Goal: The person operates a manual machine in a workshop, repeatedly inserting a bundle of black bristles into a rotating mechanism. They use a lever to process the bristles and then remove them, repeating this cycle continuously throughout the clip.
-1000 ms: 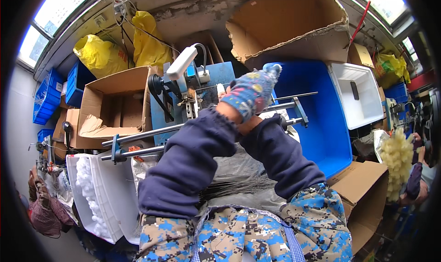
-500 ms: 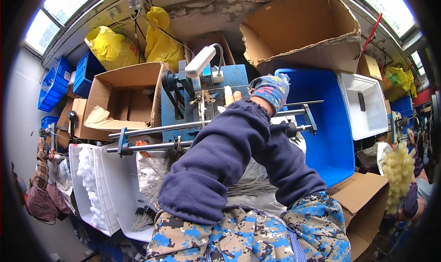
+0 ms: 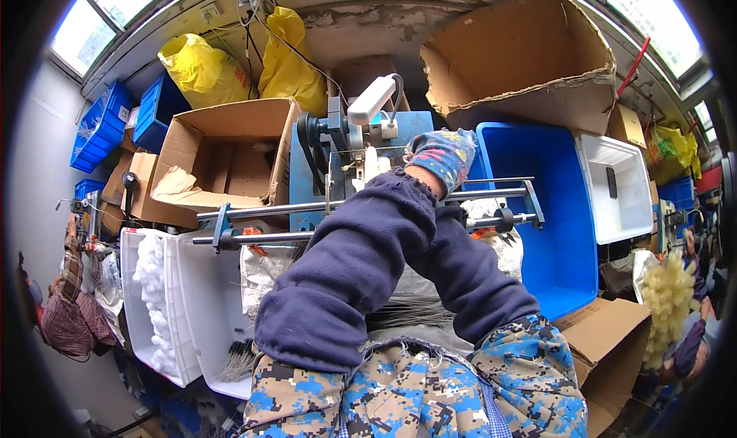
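My forearms, in dark sleeves, cross over a small blue machine (image 3: 307, 185). My left arm lies on top, and my left hand (image 3: 441, 160), in a patterned blue glove, is at the machine's right side; its fingers are hidden from me. From behind the left sleeve, fingers of my right hand (image 3: 376, 163) show with white coverings on their tips. They press close together at the machine's working part, next to a white lamp-like bar (image 3: 373, 100); anything between them is too small to make out. A bundle of thin grey wires (image 3: 411, 314) lies below my arms.
Two metal rails (image 3: 269, 210) run across in front of the machine. A blue bin (image 3: 564, 277) stands on the right, white bins (image 3: 188, 315) on the left, and cardboard boxes (image 3: 522, 62) behind. A person in a checked sleeve (image 3: 73, 327) is at far left.
The view has shifted, so the surroundings appear farther right. Relative to the machine, both hands have moved left, the right fingers coming nearer its working part.
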